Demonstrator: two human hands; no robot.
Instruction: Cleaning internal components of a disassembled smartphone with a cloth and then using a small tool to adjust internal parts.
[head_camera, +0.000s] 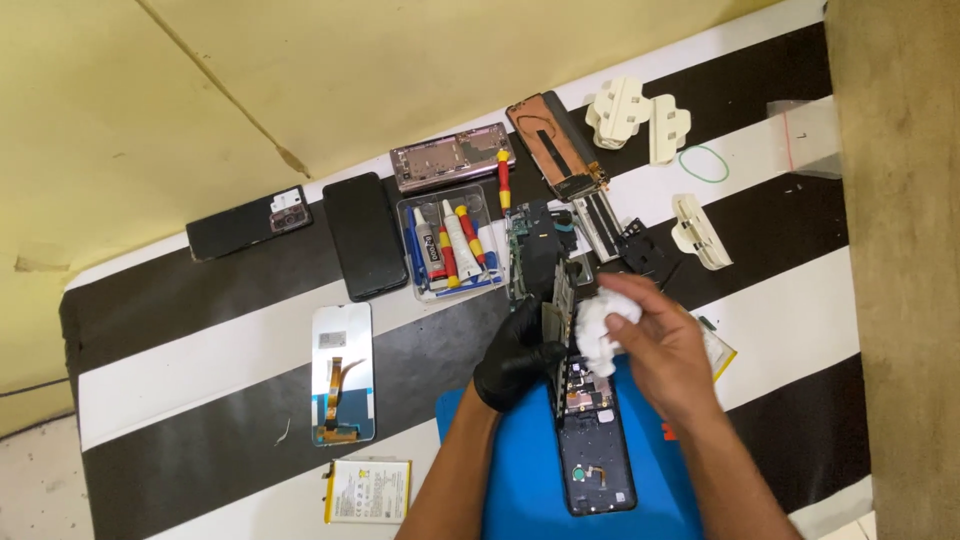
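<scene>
A single head-worn camera looks steeply down from close above onto the black-and-white striped mat (200, 350), the person's forearms entering from the near edge.

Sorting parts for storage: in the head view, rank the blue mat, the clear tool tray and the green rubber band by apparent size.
1. blue mat, largest though partly covered
2. clear tool tray
3. green rubber band, smallest

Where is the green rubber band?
In the head view, the green rubber band lies at the upper right on a white stripe of the striped mat, just right of the cream plastic clamps and above another cream clamp.
</scene>
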